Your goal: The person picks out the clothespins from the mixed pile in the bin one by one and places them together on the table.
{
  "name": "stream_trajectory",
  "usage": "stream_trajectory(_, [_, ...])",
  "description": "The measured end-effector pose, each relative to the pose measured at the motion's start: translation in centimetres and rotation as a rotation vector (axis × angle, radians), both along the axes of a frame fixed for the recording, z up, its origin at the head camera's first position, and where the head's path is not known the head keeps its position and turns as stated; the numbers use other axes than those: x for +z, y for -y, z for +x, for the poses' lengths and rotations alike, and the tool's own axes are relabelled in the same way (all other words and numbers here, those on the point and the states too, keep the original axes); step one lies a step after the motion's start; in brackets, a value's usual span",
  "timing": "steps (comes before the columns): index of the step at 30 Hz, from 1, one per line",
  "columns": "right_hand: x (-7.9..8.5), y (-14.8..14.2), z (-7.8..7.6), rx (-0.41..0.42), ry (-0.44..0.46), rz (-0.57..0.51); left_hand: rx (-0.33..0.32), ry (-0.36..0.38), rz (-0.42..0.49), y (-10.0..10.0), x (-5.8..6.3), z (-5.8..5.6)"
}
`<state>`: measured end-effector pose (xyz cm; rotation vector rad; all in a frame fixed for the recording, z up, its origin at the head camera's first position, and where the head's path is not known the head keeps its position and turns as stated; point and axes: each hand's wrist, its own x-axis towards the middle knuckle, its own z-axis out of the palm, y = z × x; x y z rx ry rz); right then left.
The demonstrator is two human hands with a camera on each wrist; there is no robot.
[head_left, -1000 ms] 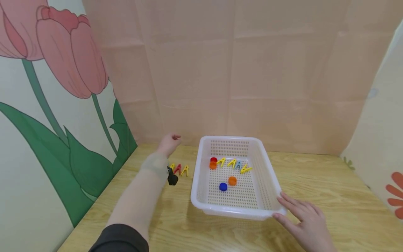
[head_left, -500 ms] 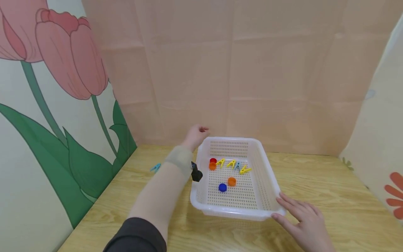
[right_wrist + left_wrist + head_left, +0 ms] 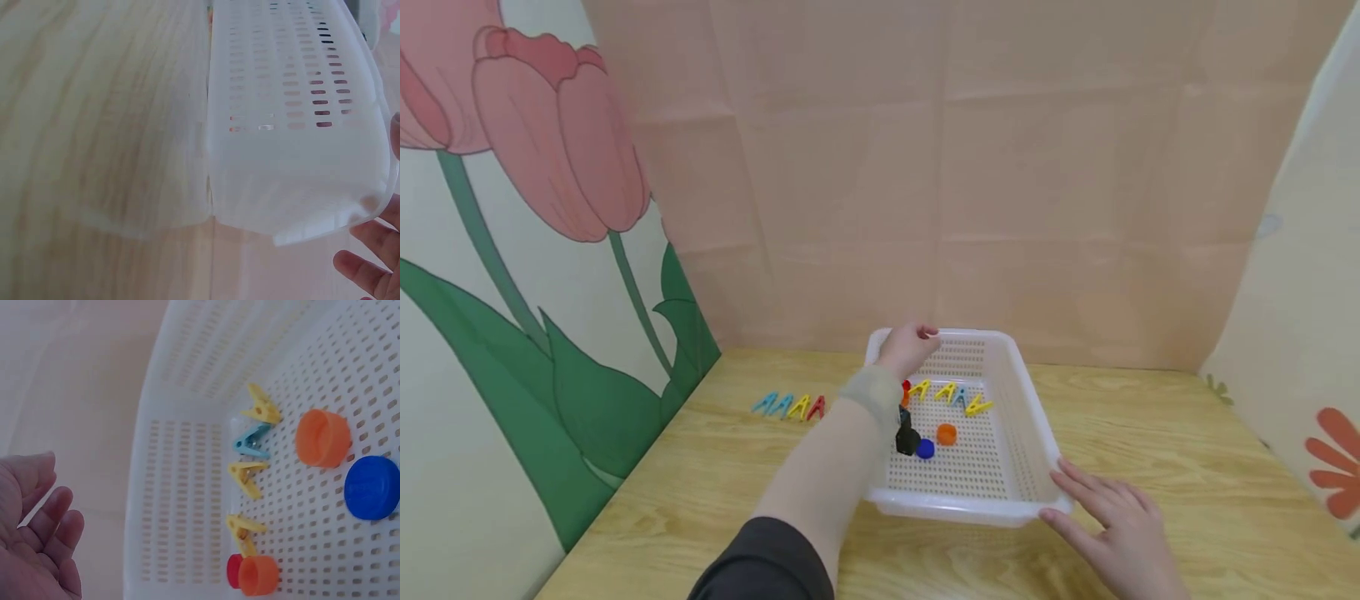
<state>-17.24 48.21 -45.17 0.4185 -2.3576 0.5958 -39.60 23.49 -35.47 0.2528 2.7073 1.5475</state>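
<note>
My left hand (image 3: pixel 910 348) hovers over the far left part of a white plastic basket (image 3: pixel 958 510), fingers loosely bent. In the left wrist view nothing shows between its thumb and fingers. My right hand (image 3: pixel 1112 525) holds the basket's near right corner, thumb on the front rim and fingers on the side rim. Inside lie yellow clothespins (image 3: pixel 920 389), a blue clothespin (image 3: pixel 959 397), an orange bottle cap (image 3: pixel 947 434) and a blue bottle cap (image 3: pixel 925 448). A red cap (image 3: pixel 234 570) and a second orange cap (image 3: pixel 259 575) sit together, partly hidden by my left wrist in the head view.
Left of the basket, a row of clothespins lies on the wooden table (image 3: pixel 700 492): blue ones (image 3: pixel 765 403), a yellow one (image 3: pixel 800 407) and a red one (image 3: pixel 817 407). A pinkish-beige sheet (image 3: pixel 820 208) hangs behind, with a flower-painted wall (image 3: pixel 587 417) at the left.
My left hand has moved right, from above the table clothespins to over the basket's far left side. The blue clothespins on the table have come into view. The right hand stays at the corner.
</note>
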Motion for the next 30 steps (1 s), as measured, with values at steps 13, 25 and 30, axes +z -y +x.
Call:
stream_trajectory(13, [-0.2,-0.9,-1.4,0.009,-0.023,-0.004,0.029,-0.036,-0.235,-3.5,-3.0,-1.6])
stream_trajectory(25, [-0.5,-0.5,-1.8,0.016,-0.080,0.006,-0.065,0.113,-0.324,-4.6,-6.8,-2.0])
stream_trajectory(30, [-0.6,-0.7,-1.9,0.025,-0.100,0.001,-0.236,0.080,-0.471,-4.9,-7.3,-1.8])
